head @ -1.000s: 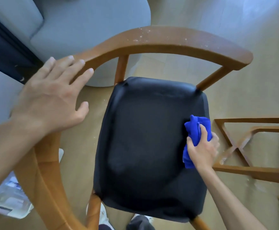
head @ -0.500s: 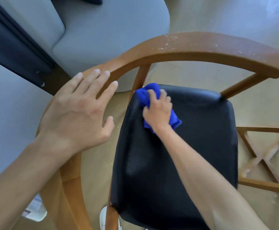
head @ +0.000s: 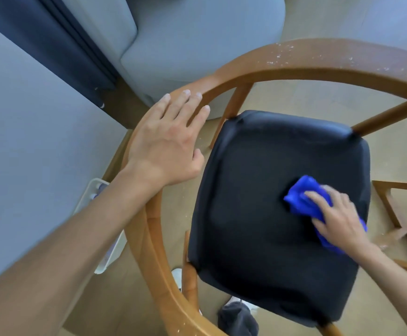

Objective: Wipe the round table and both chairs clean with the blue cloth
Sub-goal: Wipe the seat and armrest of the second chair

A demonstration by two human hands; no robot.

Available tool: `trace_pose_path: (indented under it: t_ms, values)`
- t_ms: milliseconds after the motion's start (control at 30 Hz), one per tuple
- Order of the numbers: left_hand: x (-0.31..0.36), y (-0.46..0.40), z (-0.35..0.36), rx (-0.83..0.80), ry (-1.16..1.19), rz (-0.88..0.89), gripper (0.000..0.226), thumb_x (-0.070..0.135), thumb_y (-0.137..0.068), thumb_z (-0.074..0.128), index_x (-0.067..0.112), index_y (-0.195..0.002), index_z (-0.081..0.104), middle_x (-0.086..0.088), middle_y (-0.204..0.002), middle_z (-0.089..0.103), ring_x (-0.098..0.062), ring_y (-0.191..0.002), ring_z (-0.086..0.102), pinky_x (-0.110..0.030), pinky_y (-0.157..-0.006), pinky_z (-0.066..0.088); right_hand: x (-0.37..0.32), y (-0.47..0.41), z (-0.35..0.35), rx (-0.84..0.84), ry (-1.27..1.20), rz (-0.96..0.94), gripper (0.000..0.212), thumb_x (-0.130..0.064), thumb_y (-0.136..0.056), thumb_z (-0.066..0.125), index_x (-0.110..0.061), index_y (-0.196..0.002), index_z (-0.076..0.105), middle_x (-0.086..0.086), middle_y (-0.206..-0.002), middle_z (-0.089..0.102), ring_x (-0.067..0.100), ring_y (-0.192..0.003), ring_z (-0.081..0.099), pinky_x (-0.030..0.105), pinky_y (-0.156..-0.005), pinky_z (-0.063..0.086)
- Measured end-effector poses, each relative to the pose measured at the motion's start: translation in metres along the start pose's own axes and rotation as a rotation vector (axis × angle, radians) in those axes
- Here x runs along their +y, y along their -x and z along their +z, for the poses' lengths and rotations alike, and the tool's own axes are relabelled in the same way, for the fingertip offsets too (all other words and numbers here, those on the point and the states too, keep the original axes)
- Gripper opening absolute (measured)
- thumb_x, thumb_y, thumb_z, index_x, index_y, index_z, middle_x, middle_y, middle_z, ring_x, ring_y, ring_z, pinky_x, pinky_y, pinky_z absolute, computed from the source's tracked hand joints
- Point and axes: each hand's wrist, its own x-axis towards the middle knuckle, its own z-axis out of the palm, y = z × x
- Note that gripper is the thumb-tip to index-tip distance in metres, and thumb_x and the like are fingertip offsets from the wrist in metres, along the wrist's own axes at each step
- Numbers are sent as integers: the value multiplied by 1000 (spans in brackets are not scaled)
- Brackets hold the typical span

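Note:
A wooden chair with a curved backrest rail (head: 319,61) and a black padded seat (head: 258,202) fills the view from above. White crumbs speckle the far part of the rail. My left hand (head: 166,144) rests flat on the rail's left curve, fingers straight. My right hand (head: 338,214) presses the bunched blue cloth (head: 299,197) onto the right side of the seat, fingers spread over it; part of the cloth sticks out under the palm. The round table's top is out of view.
A wooden cross-braced base (head: 401,214) stands on the floor at the right. A grey sofa (head: 197,32) sits behind the chair, a dark curtain (head: 59,40) at upper left. A white tray-like object (head: 98,214) lies on the floor left of the chair.
My right hand has swept the blue cloth from the seat's right edge to its far left corner and back to the right side. My left hand stays on the rail.

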Motion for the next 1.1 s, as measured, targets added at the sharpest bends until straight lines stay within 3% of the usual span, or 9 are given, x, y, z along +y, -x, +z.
trace_pose_path:
  t_ms: [133, 200, 433, 533, 600, 767, 967, 1033, 1100]
  values:
    - [1, 1, -2, -23, -2, 2, 71, 40, -82, 45, 13, -147, 34, -13, -156, 27, -28, -146, 21, -45, -120, 16, -19, -43, 5, 108, -25, 554, 59, -12, -78, 66, -17, -133, 45, 23, -134, 39, 47, -103, 43, 55, -83, 42]
    - [1, 1, -7, -49, 6, -1, 70, 39, -83, 45, 13, -147, 34, -13, -157, 25, -28, -146, 19, -45, -120, 15, -54, -43, 10, 101, -52, 653, 57, -14, -81, 61, -16, -135, 44, 23, -136, 37, 45, -106, 42, 52, -84, 39]
    - [3, -4, -11, -70, 24, 5, 70, 38, -84, 44, 14, -149, 30, -11, -159, 20, -26, -148, 14, -43, -121, 10, -141, 39, 27, -34, -80, 96, 61, -5, -55, 75, -17, -114, 65, 22, -119, 57, 40, -80, 55, 42, -64, 47]
    - [6, -4, -6, -37, 48, 5, 70, 36, -82, 47, 12, -147, 34, -12, -157, 25, -26, -147, 18, -44, -121, 12, -123, 79, 29, -237, -17, -349, 66, -13, -50, 77, -27, -113, 62, 14, -119, 60, 33, -83, 59, 38, -67, 51]
    - [1, -3, -5, 0, 68, -17, 72, 36, -79, 46, 9, -145, 38, -13, -155, 30, -27, -145, 22, -44, -120, 13, -90, 87, 17, -297, 24, -459, 64, -15, -52, 76, -30, -113, 62, 11, -120, 61, 32, -86, 60, 37, -68, 51]
    - [2, -7, 1, 49, 77, 4, 74, 41, -75, 38, 8, -142, 39, -16, -151, 35, -31, -142, 26, -47, -117, 15, 3, 67, -8, -48, -143, 405, 58, -4, -73, 68, -17, -129, 56, 21, -129, 47, 44, -105, 48, 50, -89, 45]
    - [-5, -10, 17, 149, 88, 37, 73, 45, -77, 35, 10, -141, 38, -15, -151, 34, -31, -142, 27, -34, -118, 3, 25, -75, -10, 224, -290, 1180, 57, -18, -89, 52, -26, -142, 33, 18, -141, 32, 39, -121, 38, 45, -103, 33]
    - [-7, -11, 20, 149, 107, 40, 74, 46, -77, 35, 10, -142, 39, -15, -152, 33, -31, -142, 26, -32, -118, 0, 15, -110, -5, 232, -284, 1279, 58, -18, -89, 51, -27, -143, 31, 15, -147, 27, 36, -124, 36, 44, -100, 31]
    - [-8, -10, 19, 144, 107, 44, 74, 45, -77, 36, 10, -142, 38, -15, -152, 32, -31, -143, 25, -35, -118, 2, 1, -131, -2, 223, -231, 1197, 57, -16, -88, 50, -26, -142, 33, 14, -148, 27, 35, -122, 37, 43, -98, 32]
